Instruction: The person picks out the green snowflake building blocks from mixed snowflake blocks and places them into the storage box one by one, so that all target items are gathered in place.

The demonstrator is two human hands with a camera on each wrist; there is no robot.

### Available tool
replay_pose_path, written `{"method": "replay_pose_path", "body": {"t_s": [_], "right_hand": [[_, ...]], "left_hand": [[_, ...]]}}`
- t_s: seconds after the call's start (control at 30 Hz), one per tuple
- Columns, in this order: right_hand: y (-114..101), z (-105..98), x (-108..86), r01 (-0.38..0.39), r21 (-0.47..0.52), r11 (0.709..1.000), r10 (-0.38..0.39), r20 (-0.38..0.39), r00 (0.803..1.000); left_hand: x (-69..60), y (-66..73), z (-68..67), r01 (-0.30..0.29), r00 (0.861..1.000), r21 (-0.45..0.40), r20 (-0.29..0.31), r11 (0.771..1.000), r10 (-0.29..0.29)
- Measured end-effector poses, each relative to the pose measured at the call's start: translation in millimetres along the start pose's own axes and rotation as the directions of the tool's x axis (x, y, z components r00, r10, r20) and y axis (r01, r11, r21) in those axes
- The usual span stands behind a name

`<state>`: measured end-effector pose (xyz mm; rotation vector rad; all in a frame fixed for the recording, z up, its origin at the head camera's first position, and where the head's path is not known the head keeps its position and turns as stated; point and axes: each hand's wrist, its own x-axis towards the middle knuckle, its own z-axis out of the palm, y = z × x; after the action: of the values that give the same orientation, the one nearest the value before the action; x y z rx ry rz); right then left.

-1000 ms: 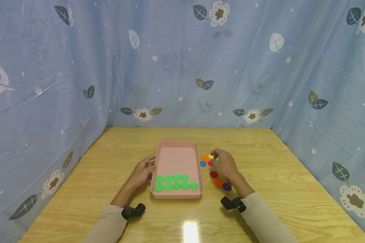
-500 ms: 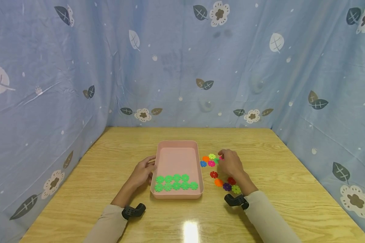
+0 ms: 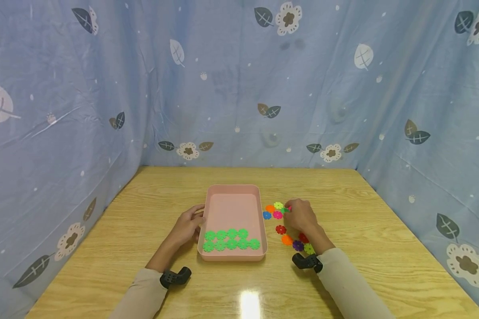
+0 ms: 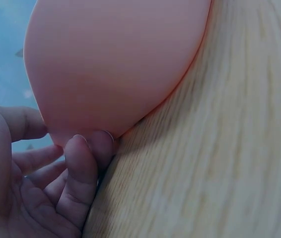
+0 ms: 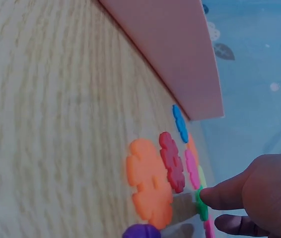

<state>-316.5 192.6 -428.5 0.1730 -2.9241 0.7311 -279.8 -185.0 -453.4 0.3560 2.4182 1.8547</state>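
Observation:
A pink tray (image 3: 233, 208) stands mid-table, with two rows of green flower-shaped plastic pieces (image 3: 231, 244) along its near end. My left hand (image 3: 187, 225) holds the tray's left side; in the left wrist view its bent fingers (image 4: 81, 163) lie against the wall and rim. Right of the tray, my right hand (image 3: 302, 215) reaches down over the loose flower pieces. One fingertip touches a green flower piece (image 5: 201, 203) in the right wrist view, with another finger apart below it. A magenta piece (image 5: 209, 228) shows just beyond, partly hidden by this hand.
Nearer the tray lie blue (image 3: 267, 215), orange (image 3: 270, 208), yellow (image 3: 278, 205) and pink (image 3: 277, 215) flower pieces. Red (image 3: 280, 229), orange (image 3: 287, 239), purple (image 3: 298, 245) and yellow-green (image 3: 309, 248) ones lie by the right wrist. A patterned curtain (image 3: 231, 88) surrounds the wooden table (image 3: 175, 186).
My right hand has shifted right, away from the yellow and pink pieces, then slightly back toward the green one. The left hand and the tray have stayed put.

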Motion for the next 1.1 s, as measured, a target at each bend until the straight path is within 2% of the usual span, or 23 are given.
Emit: {"method": "replay_pose_path", "body": {"t_s": [0.13,0.7,0.93,1.1], "right_hand": [[1.2,1.0,0.0,-0.008,-0.016,1.000,0.009,0.026,1.000],[3.1,1.8,6.6,-0.029,-0.050,0.998,0.032,0.054,0.998],[2.2,1.2,4.9,-0.033,-0.026,0.999,0.035,0.067,0.997],[0.8,-1.1,3.6,0.000,0.013,1.000,-0.001,0.077,0.997]], "left_hand": [[0.2,-0.9,0.7,0.005,1.000,-0.006,0.006,1.000,-0.005],[0.1,0.5,0.8,0.001,1.000,-0.016,0.021,1.000,0.000],[-0.5,0.8,0.2,-0.004,1.000,-0.012,0.019,1.000,0.004],[-0.9,0.0,-0.5,-0.014,0.999,-0.015,0.029,1.000,0.015]]}}
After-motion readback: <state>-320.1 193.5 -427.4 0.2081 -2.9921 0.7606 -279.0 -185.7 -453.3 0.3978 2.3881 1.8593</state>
